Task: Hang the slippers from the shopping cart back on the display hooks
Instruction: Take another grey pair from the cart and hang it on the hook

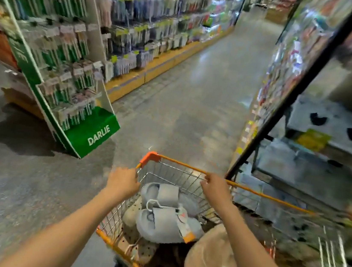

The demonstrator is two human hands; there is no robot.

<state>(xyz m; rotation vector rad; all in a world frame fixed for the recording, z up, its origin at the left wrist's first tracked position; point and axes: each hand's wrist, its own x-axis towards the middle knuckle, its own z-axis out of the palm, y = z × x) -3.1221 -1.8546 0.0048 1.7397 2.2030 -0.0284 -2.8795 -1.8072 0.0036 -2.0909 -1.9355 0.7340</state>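
Two aisles of shelving: we stand between a left shelf run (157, 30) and a right rack (311, 84); no slipper hooks can be made out from here
Green stand: one, marked DARLIE (71, 70), left of us and well apart from the cart
Shopping cart: one (180, 163), orange-rimmed wire basket, directly ahead
Step in hand: we judge this to be wheeling the cart toward the slipper display; nothing is hung yet
Slippers: one grey pair (166, 217) on a white hanger lies on top inside the cart; a spotted beige pair (135, 217) shows beneath; a tan fluffy item (209, 261) sits nearer us; further pairs we cannot count
Hands: two; left hand (123, 181) has its grip clenched on the cart's rim at the left; right hand (216, 186) grasps the orange rim bar
Next move: we judge it calls for stopping at the hooks, freeing one hand and lifting the grey pair by its hanger
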